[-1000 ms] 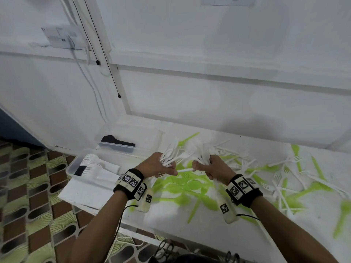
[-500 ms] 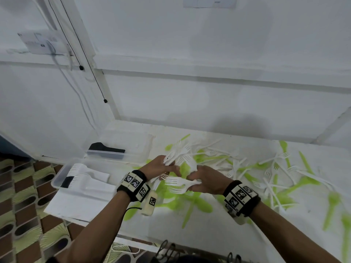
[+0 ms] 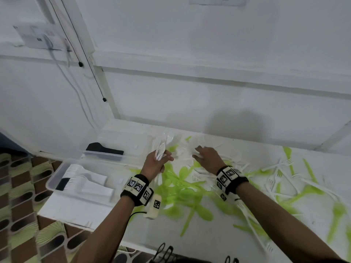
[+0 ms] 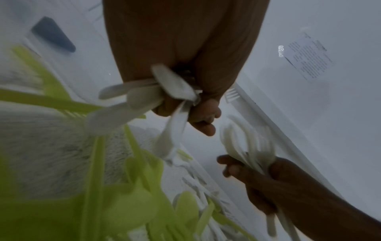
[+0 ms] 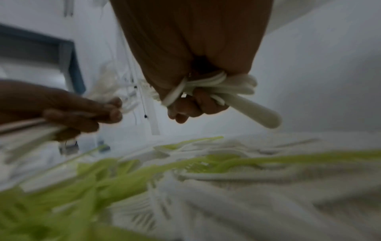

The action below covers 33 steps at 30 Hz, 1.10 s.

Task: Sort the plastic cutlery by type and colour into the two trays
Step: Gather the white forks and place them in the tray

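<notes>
Green and white plastic cutlery (image 3: 182, 179) lies heaped on the white table. My left hand (image 3: 161, 160) is raised over the pile's far left part and grips a bunch of white forks (image 3: 161, 147) with the tines up. The left wrist view shows their handles (image 4: 144, 97) sticking out of the left hand (image 4: 198, 117). My right hand (image 3: 201, 153) is palm down over the far part of the pile. The right wrist view shows this right hand (image 5: 185, 112) curled round a bundle of white cutlery (image 5: 237, 91). The hands are apart.
Two clear trays stand at the table's left end: the near tray (image 3: 52, 179) holds stacked white cutlery, the far tray (image 3: 106, 156) holds a black object (image 3: 104, 149). More white forks (image 3: 275, 179) and green pieces lie scattered to the right. A wall runs behind the table.
The hands, close together over the middle of the pile before, have parted. The left hand rose with its bunch of forks; the right hand moved farther over the pile.
</notes>
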Motion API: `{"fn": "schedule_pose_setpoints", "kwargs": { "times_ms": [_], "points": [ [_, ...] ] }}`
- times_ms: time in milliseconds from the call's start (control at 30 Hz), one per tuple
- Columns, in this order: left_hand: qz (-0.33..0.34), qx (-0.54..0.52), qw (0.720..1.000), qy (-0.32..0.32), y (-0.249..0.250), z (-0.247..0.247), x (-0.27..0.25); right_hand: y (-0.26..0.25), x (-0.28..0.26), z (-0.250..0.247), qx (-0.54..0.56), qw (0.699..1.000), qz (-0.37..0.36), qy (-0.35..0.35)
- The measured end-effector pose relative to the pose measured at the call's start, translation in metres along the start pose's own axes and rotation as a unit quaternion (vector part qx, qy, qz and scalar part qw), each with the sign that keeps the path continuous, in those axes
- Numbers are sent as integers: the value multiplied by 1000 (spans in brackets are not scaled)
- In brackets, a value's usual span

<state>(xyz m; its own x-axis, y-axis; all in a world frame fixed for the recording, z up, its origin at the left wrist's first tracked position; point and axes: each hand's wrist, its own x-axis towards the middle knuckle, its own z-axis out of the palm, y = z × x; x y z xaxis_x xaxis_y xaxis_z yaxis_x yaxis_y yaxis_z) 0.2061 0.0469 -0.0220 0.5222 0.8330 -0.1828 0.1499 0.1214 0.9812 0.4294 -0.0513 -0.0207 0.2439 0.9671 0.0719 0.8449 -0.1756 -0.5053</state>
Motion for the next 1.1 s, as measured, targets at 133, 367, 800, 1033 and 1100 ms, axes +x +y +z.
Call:
{"fn": "schedule_pose_setpoints", "kwargs": {
  "times_ms": [133,367,800,1033,1100],
  "points": [
    [-7,-5,1000,11,-10,-9,-10,6,53,18,-67,994,14,-85],
    [-1,12,1000,13,-22,-24,-26,17,90,38,-177,968,13,-175],
    [-12,89,991,-100,-5,4,8,10,60,-5,253,946,171,107],
    [46,297,945,-131,17,47,51,23,10,-58,400,853,226,247],
    [45,362,922,-126,13,62,64,28,-10,-63,407,841,243,261]
  ]
}}
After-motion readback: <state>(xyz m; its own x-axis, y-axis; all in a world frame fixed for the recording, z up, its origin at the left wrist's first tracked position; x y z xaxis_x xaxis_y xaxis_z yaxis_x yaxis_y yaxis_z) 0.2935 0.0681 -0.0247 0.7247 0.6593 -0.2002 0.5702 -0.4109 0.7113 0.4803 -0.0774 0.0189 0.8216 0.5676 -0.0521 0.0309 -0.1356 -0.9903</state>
